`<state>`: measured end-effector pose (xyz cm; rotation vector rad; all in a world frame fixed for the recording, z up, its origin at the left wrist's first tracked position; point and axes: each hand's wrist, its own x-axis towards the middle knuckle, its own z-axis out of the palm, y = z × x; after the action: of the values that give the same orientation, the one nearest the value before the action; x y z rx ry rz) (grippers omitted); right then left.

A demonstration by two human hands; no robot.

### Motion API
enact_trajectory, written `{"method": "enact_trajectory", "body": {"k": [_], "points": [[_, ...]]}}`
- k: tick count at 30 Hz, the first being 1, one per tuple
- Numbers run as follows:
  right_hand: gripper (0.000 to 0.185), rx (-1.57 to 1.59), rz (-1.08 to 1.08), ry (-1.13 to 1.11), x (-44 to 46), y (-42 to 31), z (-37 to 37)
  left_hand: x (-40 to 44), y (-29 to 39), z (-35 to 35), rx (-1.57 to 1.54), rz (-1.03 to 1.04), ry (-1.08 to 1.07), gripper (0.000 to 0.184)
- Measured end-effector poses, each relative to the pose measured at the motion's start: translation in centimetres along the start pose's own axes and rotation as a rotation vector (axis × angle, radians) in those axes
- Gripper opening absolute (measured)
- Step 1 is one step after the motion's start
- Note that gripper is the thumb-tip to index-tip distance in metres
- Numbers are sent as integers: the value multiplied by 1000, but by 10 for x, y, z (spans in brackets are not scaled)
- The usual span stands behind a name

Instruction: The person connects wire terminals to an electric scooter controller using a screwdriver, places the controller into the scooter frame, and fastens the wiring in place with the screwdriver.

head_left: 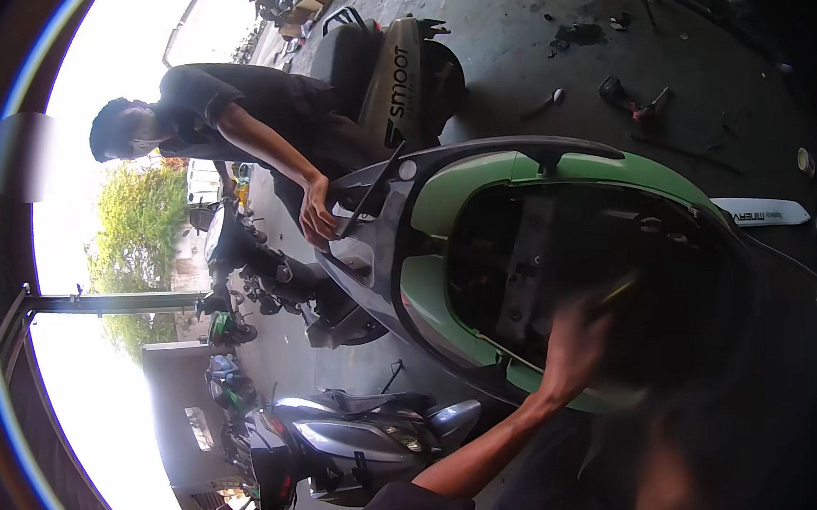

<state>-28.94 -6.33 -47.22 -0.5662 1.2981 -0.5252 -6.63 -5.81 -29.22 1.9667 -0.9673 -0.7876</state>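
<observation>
The view lies on its side. My left hand point(572, 350), smeared by motion, reaches over the dark opening of a scooter body point(473, 175) with green panels and a dark grey rim. Its fingers look closed round a slim yellow object point(621, 291), too blurred to name. Low at the right, my right hand point(666, 481) is only a dim blur, and its fingers cannot be made out. Another person's hand point(317, 213) rests at the grey end of the same scooter body.
The other person point(229, 112) stands beside a scooter marked "smoot" point(399, 82). A silver scooter point(362, 439) is parked below. On the floor lie a red and black power tool point(637, 108), a white panel point(762, 211) and a roll of tape point(805, 162).
</observation>
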Motion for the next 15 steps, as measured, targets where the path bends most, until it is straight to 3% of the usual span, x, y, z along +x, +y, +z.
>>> {"method": "enact_trajectory", "body": {"k": [15], "points": [[40,-60,18,13,-9,6,3,-20,-28,-15,54,-103,47,41]]}}
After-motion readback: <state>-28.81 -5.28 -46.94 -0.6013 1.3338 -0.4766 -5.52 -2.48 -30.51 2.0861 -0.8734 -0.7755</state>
